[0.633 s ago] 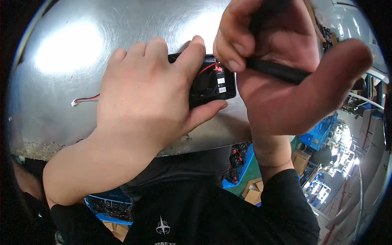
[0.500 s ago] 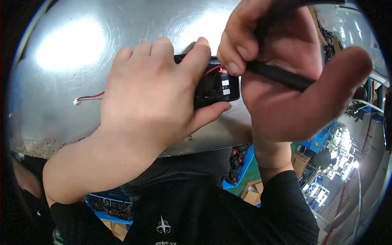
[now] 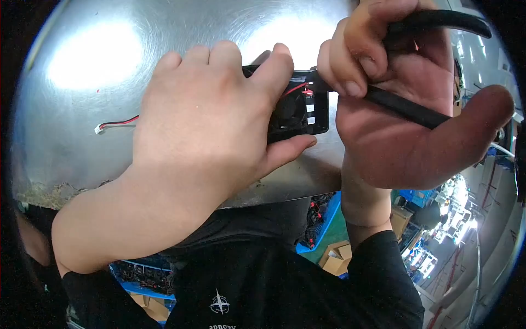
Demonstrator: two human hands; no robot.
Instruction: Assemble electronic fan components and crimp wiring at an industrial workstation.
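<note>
Table point(image 3: 71, 153): shiny, finely scratched metal, its near edge rough at the frame's lower left.
Housing point(image 3: 325, 118): black, box-shaped, on the table near frame centre; inside, a dark fan point(image 3: 289, 112) and white rectangles point(image 3: 310, 108).
Wires point(image 3: 121, 121): thin, red and black, ending in a white connector point(image 3: 99, 129) at left.
Tool point(image 3: 408, 107): two dull black handles, one curving at upper right.
Hidden: housing's left portion, under the left hand point(image 3: 203, 115); tool's working end, unclear behind the right hand point(image 3: 394, 93).
Left hand: palm down, thumb and forefinger gripping opposite housing edges.
Right hand: palm exposed, fingers curled round the tool, thumb stuck out.
</note>
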